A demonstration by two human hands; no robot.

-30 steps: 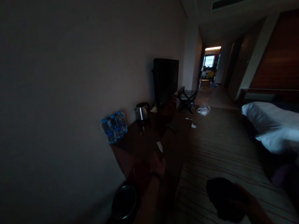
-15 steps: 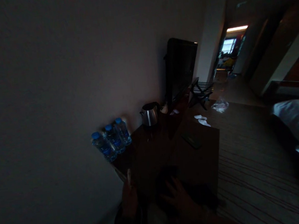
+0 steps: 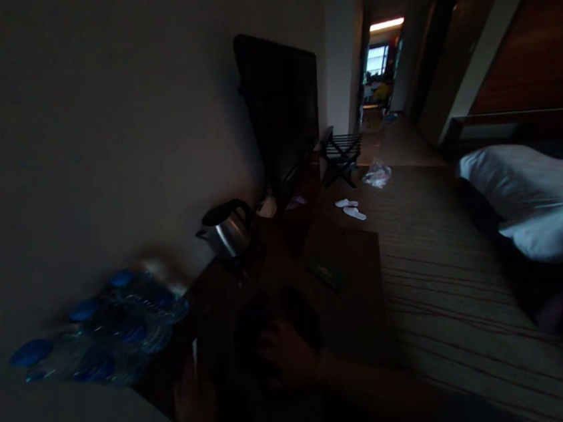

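Observation:
My left hand (image 3: 195, 405) is at the desk's near left edge, dim and low in the view. Its fingers are closed round a thin, pale, stick-like thing (image 3: 195, 351) that points up; its kind is unclear. My right hand (image 3: 291, 356) lies on a soft black item (image 3: 299, 310), perhaps cloth or a bag, with fingers bent over it. Darkness hides the item's exact shape. Both rest over the dark wooden desk (image 3: 357, 310). Beyond the right hand lies a dark green booklet or folder (image 3: 328, 272).
Several water bottles (image 3: 137, 320) with blue caps stand left by the wall. A steel kettle (image 3: 228, 235) and a television (image 3: 283, 103) are further back. White slippers (image 3: 353, 213), a plastic bag (image 3: 377, 174) and a luggage rack (image 3: 340, 154) are on the floor. A bed (image 3: 535, 191) stands right.
My view has moved closer to the desk and turned, so the bottles and kettle look larger and further left. The black item looks more bunched under my right hand. My left hand keeps the pale thing.

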